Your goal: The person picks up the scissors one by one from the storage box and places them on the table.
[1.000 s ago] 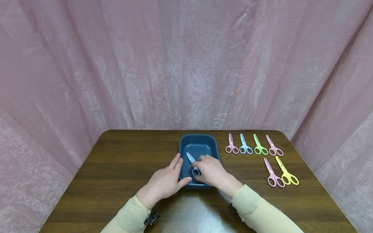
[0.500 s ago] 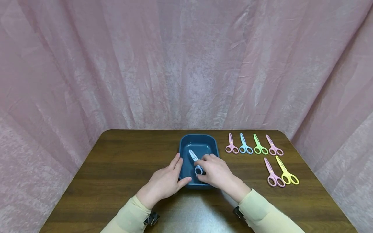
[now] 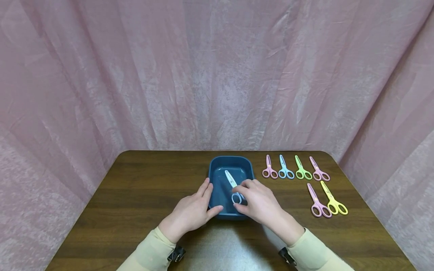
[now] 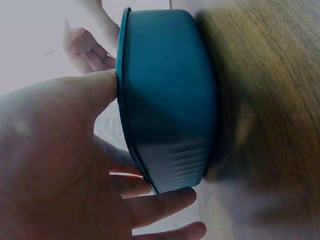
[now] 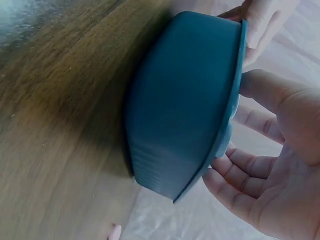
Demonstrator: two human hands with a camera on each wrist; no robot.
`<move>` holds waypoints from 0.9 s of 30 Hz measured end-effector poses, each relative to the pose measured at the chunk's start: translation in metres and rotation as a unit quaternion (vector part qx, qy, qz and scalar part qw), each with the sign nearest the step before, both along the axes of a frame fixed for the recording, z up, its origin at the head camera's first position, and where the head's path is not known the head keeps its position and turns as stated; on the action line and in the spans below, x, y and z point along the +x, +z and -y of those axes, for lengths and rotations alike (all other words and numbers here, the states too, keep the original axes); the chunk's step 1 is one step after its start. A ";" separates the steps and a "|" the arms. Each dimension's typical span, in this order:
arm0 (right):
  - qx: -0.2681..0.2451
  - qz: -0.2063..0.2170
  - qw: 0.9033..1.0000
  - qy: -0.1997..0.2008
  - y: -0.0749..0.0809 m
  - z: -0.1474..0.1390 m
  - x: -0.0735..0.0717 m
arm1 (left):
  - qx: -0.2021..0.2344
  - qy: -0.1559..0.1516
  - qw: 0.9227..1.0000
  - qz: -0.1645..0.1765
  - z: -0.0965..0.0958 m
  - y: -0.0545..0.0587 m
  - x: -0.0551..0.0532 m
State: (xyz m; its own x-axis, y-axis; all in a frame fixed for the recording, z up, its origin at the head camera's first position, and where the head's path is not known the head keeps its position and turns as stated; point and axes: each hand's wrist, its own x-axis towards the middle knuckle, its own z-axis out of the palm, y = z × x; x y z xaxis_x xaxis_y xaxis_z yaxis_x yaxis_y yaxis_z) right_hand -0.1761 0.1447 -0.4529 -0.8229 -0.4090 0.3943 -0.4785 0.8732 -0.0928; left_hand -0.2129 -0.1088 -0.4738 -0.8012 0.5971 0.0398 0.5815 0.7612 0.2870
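A dark blue rectangular tray (image 3: 218, 205) sits on the wooden table. My left hand (image 3: 191, 212) rests against its left side with straight fingers, the thumb touching the near-left rim. In the left wrist view, that thumb (image 4: 102, 90) lies on the rim. Light blue scissors (image 3: 231, 178) are over the tray, tip pointing away and to the left. Their handle is pinched by my right hand (image 3: 261, 201) at the tray's right side; one handle loop is partly hidden by the fingers. The right wrist view shows part of the handle (image 5: 225, 141) above the rim.
Right of the tray, a back row holds pink scissors (image 3: 269, 169), blue scissors (image 3: 285, 169), green scissors (image 3: 301, 169) and more pink scissors (image 3: 318, 171). Nearer lie pink scissors (image 3: 317, 203) and yellow scissors (image 3: 332, 199), close together. A pink curtain (image 3: 217, 75) hangs behind the table.
My right hand has shifted to the right, carrying the light blue scissors from the tray's middle toward its right side. My left hand has stayed in place.
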 end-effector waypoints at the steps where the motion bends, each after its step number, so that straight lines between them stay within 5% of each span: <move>1: -0.003 -0.004 1.000 -0.001 0.001 -0.001 0.002 | 0.001 -0.001 1.000 -0.001 0.000 0.000 0.000; 27: -0.032 -0.042 0.997 -0.064 0.017 -0.050 0.039 | 0.007 0.001 1.000 0.000 0.000 0.000 0.002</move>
